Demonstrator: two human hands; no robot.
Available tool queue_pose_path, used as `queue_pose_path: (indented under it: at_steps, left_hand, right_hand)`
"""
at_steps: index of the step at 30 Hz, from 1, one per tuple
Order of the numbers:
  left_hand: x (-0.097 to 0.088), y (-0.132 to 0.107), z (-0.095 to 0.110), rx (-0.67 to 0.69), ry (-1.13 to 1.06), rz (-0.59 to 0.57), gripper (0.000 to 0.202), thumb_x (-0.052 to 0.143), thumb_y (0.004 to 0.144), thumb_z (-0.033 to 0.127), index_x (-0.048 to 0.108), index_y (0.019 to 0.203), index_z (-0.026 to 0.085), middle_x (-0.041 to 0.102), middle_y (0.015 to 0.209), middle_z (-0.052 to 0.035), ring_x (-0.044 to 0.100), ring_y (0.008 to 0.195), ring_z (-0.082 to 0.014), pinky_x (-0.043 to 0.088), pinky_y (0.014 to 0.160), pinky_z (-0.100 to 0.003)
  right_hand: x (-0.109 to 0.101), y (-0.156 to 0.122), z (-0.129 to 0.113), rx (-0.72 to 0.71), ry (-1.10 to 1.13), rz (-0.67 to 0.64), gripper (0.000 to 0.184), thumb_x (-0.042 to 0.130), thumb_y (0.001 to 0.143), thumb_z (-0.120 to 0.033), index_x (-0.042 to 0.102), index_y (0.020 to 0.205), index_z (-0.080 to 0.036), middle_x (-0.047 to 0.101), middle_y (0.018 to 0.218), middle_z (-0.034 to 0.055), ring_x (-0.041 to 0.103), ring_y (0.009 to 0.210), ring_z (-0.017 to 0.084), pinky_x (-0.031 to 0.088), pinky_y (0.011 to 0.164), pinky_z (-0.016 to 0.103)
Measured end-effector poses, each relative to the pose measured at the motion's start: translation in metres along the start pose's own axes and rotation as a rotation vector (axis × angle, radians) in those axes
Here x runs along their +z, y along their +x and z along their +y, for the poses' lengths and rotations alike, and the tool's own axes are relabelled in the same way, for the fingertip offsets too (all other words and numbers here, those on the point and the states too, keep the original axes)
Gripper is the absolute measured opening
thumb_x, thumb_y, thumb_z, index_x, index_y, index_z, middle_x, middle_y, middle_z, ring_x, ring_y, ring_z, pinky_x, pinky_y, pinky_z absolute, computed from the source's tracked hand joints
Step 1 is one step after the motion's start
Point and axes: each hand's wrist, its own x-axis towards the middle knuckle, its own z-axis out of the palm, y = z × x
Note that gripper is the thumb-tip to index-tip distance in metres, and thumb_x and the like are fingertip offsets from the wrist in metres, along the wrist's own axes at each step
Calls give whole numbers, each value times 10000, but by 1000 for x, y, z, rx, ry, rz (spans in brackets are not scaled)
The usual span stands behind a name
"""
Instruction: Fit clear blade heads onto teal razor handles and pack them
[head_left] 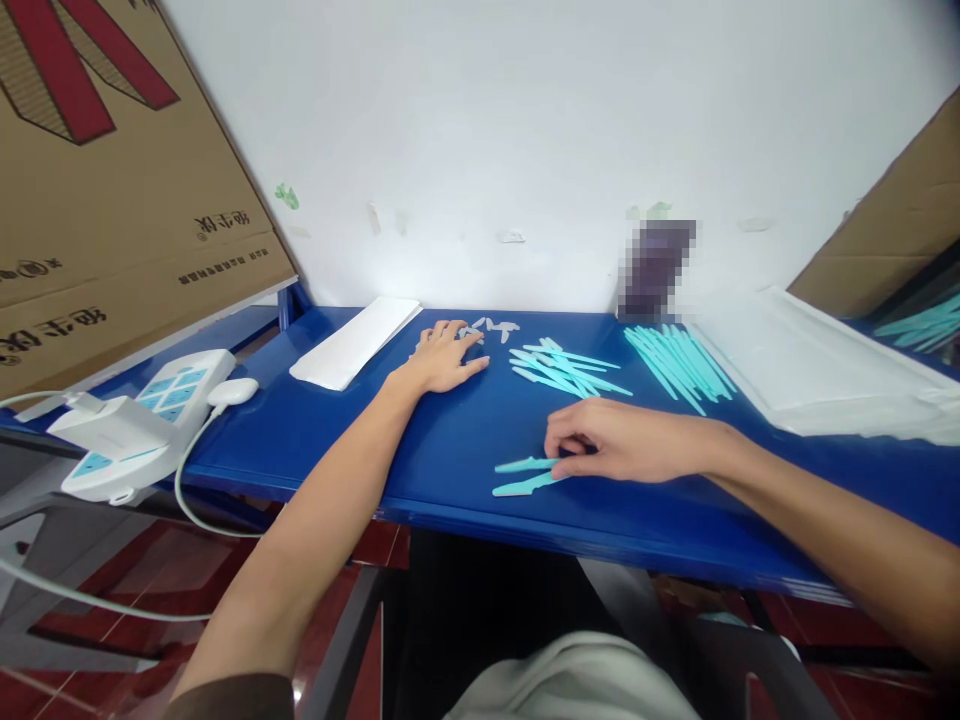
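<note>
My left hand (445,357) lies palm down on the blue table with its fingers spread, over and beside several small translucent caps (504,330). My right hand (611,440) is closed, thumb and fingers pinched near the table's front edge. From its fingertips two turquoise eyebrow razors (525,486) point left, lying close to the tabletop; their handle ends are hidden by the hand. Just beyond this hand is a loose, criss-crossed pile of turquoise razors (566,368). Farther right is a second pile of razors (675,365), laid more nearly parallel.
A folded white sheet (356,345) lies at the back left, and a white plastic bag (832,370) at the right. A power strip (150,420) with a charger and cable sits at the left edge. Cardboard boxes (127,190) flank the table, and a white wall stands behind.
</note>
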Motion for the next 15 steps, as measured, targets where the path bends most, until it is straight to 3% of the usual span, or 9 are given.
queue_pose_path:
  at_steps: [3, 6, 8, 11, 15]
  left_hand:
    - [4, 1, -2, -45, 8, -86, 642, 326, 1010, 630, 475, 1532, 287, 338, 1626, -169, 279, 1485, -432, 246, 1145, -683]
    - [2, 1, -1, -1, -5, -85, 560, 350, 1024, 566, 531, 1488, 311, 324, 1649, -131, 283, 1493, -420, 265, 1149, -670]
    - [-1, 2, 1, 85, -30, -80, 495, 384, 1026, 472, 583, 1441, 288, 388, 1625, -116, 349, 1475, -388, 303, 1154, -628]
    - [-6, 4, 7, 197, -90, -82, 438, 448, 990, 329, 643, 1368, 225, 595, 1467, -107, 535, 1356, -307, 391, 1138, -491]
    - [-9, 3, 14, 257, -135, -54, 389, 516, 931, 254, 710, 1264, 210, 719, 1286, -86, 651, 1191, -272, 470, 1043, -402]
  right_hand:
    - [1, -1, -1, -10, -39, -45, 309, 602, 917, -514, 693, 927, -219, 571, 848, 15, 497, 691, 143, 363, 636, 285]
    - [-1, -4, -1, 24, -44, -107, 279, 604, 907, -482, 693, 938, -219, 572, 855, 17, 495, 675, 142, 364, 620, 290]
    - [-5, -7, -1, 53, -46, -164, 278, 597, 906, -481, 684, 949, -221, 571, 852, 15, 488, 664, 144, 359, 605, 294]
    - [-9, -12, 1, 97, -67, -222, 259, 583, 911, -469, 665, 933, -224, 569, 835, 11, 474, 654, 150, 352, 595, 301]
    - [-12, -14, 5, 72, -115, -158, 252, 576, 913, -457, 665, 914, -221, 593, 920, 37, 510, 730, 170, 383, 655, 311]
